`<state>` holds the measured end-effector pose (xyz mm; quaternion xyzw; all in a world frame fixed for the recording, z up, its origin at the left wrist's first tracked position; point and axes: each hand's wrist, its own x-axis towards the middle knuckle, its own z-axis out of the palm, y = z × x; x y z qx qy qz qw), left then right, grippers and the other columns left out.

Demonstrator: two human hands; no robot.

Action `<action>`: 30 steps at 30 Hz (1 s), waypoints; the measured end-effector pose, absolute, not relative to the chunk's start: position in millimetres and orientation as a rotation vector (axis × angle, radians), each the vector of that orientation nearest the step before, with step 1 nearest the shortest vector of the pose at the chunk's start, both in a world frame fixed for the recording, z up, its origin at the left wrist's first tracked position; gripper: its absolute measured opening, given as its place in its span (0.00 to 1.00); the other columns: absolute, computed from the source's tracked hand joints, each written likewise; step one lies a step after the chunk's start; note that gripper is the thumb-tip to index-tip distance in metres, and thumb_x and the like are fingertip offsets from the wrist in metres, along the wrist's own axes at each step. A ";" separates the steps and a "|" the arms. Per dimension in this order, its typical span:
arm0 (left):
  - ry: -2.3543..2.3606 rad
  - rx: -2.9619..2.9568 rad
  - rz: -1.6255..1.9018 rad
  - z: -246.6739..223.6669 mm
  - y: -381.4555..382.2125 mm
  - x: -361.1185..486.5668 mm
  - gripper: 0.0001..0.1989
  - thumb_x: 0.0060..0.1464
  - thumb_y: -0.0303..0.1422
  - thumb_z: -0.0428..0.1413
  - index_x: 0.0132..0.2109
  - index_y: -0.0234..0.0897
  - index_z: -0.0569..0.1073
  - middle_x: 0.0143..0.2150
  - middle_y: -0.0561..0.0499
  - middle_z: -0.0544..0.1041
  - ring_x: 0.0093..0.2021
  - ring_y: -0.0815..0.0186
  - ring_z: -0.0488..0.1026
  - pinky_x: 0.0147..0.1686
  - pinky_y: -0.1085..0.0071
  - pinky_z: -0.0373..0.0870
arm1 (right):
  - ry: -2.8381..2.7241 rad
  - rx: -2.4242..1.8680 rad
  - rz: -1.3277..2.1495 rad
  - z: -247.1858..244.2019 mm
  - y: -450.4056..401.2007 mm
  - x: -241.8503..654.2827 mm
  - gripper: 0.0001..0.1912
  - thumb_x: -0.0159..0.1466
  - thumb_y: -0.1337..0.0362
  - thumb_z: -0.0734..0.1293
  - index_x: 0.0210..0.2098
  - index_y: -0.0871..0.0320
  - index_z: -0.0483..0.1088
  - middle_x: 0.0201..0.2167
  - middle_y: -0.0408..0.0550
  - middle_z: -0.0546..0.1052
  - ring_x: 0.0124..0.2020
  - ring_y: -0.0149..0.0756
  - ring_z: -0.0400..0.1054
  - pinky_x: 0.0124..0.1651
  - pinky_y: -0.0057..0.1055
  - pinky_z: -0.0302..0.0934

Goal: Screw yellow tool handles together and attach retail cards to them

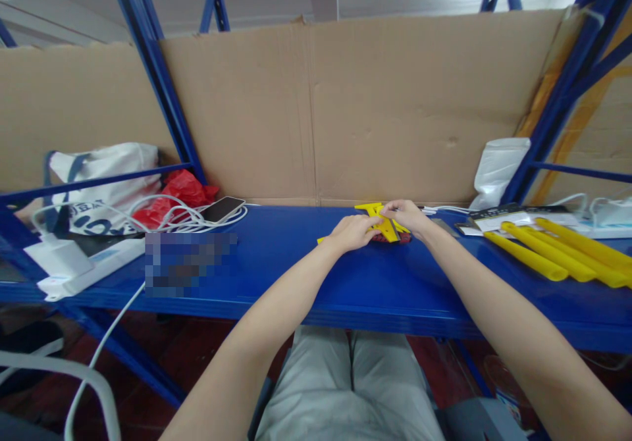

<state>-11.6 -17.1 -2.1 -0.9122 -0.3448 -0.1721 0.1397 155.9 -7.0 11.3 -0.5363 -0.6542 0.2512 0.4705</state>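
Near the middle of the blue table (276, 257), my left hand (351, 232) grips a yellow scraper head (388, 230) from the left, its fingers closed on it. My right hand (403, 214) is at the upper right of the same yellow piece, fingertips pinched together; whatever they hold is too small to make out. Another yellow T-shaped part (368, 207) shows just behind the fingers. Small dark red pieces (403, 237) lie under and beside the scraper head, partly hidden by it.
Several yellow tubes (557, 254) lie on the right, by flat black-and-white packages (523, 216) and a white plastic bag (500, 168). On the left are a phone (224, 209), white cables, a red bag (180, 194), a tote bag and a power strip (101, 268). Cardboard stands behind.
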 end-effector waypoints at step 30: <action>-1.018 -2.631 -0.449 1.4 -21.7 -9.7 0.17 0.60 0.37 0.43 0.53 0.41 0.66 0.48 0.47 0.74 0.47 0.62 0.72 0.44 0.68 0.68 | -1.470 -1.373 0.503 9.6 -3.1 153.2 0.08 0.52 0.72 0.64 0.33 0.60 0.66 0.33 0.45 0.72 0.32 0.27 0.64 0.41 0.26 0.59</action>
